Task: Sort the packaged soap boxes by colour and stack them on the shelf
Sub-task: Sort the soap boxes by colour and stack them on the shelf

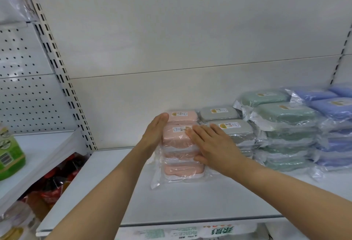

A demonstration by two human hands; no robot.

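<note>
Squaring the pink soap boxes (178,140) stacked on the shelf (190,201) — left hand (155,131) flat against the side, right hand (213,144) flat on top, fingers straight, gripping nothing — beside grey boxes (230,127).

Pink soap boxes (180,138), grey boxes (231,128), green boxes (285,116) and blue boxes (335,108) are shown on a white shelf (190,201).

We note four colour groups of plastic-wrapped soap boxes on the white shelf (190,205): pink stack (180,156) at left, grey stack (231,128) beside it, then green stack (285,131), and blue stack (335,125) at far right, labels facing up.
</note>
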